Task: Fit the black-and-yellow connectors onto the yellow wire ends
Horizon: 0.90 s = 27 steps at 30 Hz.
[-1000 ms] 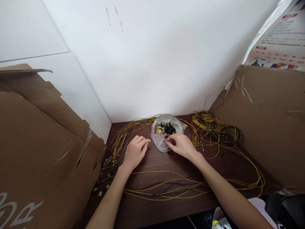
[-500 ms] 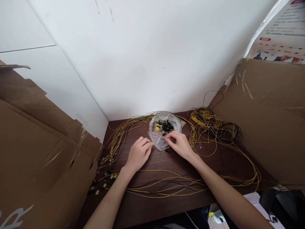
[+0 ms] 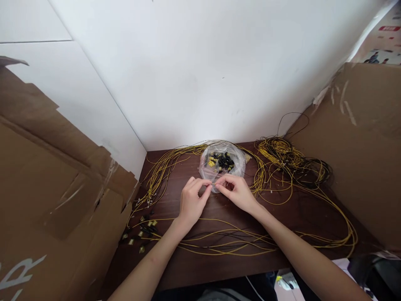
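In front of a clear plastic bag (image 3: 205,169), my two hands meet fingertip to fingertip. A short stretch of thin yellow wire (image 3: 213,184) shows between them. My left hand (image 3: 193,198) pinches one side of it with thumb and forefinger. On the other side, my right hand (image 3: 237,193) is closed on the same wire in a similar pinch. Inside the open bag lie black connectors (image 3: 226,162) and small yellow pieces (image 3: 211,162). Where the rest of the held wire runs is hidden by my fingers.
Yellow and black wires (image 3: 225,246) cross the dark wooden tabletop (image 3: 188,274). A tangled wire coil (image 3: 278,152) sits at the back right. Several black-and-yellow connector ends (image 3: 147,228) lie at left. Cardboard (image 3: 62,179) and more cardboard (image 3: 354,167) flank the table, with a white wall (image 3: 213,75) behind.
My left hand has moved right and up to my right hand and now pinches the wire, where its fingers had been apart from it. The camera view has shifted slightly.
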Each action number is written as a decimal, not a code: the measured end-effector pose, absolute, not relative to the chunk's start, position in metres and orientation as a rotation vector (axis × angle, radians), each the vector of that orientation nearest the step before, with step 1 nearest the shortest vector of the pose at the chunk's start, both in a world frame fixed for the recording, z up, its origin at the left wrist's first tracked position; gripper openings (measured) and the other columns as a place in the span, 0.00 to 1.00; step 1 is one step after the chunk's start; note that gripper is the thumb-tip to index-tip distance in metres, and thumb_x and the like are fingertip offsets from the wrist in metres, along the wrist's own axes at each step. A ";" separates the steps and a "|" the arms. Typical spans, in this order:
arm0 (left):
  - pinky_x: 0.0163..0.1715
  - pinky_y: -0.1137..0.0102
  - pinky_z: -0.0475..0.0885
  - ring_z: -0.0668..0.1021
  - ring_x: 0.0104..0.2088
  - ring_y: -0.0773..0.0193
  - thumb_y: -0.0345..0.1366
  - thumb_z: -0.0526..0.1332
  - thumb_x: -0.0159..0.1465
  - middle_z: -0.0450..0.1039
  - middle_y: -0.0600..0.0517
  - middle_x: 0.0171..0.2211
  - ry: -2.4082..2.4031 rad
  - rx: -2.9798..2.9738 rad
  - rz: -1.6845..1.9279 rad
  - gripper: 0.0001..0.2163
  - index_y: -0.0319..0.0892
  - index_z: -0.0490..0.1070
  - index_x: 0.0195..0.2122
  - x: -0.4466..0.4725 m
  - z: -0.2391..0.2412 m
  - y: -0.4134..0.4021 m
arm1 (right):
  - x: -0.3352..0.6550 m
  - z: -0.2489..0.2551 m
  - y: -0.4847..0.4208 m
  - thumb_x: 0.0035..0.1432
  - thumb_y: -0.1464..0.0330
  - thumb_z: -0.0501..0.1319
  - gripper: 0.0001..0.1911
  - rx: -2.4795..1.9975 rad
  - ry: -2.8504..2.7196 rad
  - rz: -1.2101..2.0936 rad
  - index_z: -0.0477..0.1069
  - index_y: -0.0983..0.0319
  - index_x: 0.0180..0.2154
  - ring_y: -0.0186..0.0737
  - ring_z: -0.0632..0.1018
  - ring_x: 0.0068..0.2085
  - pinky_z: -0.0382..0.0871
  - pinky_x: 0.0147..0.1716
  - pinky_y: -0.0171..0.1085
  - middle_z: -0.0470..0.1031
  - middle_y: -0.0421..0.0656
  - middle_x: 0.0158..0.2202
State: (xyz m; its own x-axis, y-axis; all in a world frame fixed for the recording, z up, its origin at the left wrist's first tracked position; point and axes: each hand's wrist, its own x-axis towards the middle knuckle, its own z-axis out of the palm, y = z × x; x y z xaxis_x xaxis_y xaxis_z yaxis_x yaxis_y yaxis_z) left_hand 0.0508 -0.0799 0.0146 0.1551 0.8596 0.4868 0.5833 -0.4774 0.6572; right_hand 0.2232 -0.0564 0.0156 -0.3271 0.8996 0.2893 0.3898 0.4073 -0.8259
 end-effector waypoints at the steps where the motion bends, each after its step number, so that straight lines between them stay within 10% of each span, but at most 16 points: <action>1: 0.36 0.67 0.68 0.72 0.34 0.63 0.32 0.57 0.63 0.76 0.51 0.33 1.411 2.101 1.240 0.05 0.42 0.73 0.35 0.051 0.014 -0.080 | 0.222 0.016 -0.058 0.57 0.66 0.59 0.07 -1.092 -1.908 0.837 0.74 0.62 0.32 0.35 0.72 0.29 0.63 0.28 0.33 0.75 0.41 0.29; 27: 0.32 0.72 0.68 0.73 0.32 0.67 0.31 0.60 0.60 0.73 0.52 0.31 1.370 1.919 1.259 0.04 0.42 0.75 0.32 0.046 0.012 -0.074 | 0.219 0.014 -0.061 0.58 0.66 0.58 0.07 -1.065 -1.938 0.785 0.73 0.61 0.32 0.35 0.70 0.28 0.63 0.28 0.34 0.71 0.40 0.27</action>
State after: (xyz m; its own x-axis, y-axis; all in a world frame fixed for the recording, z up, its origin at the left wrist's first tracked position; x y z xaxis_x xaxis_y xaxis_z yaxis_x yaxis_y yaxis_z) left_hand 0.0464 -0.0744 0.0122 0.0833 0.9092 0.4080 0.4831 -0.3949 0.7815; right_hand 0.2193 -0.0614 0.0140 -0.3498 0.8762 0.3316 0.3982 0.4595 -0.7940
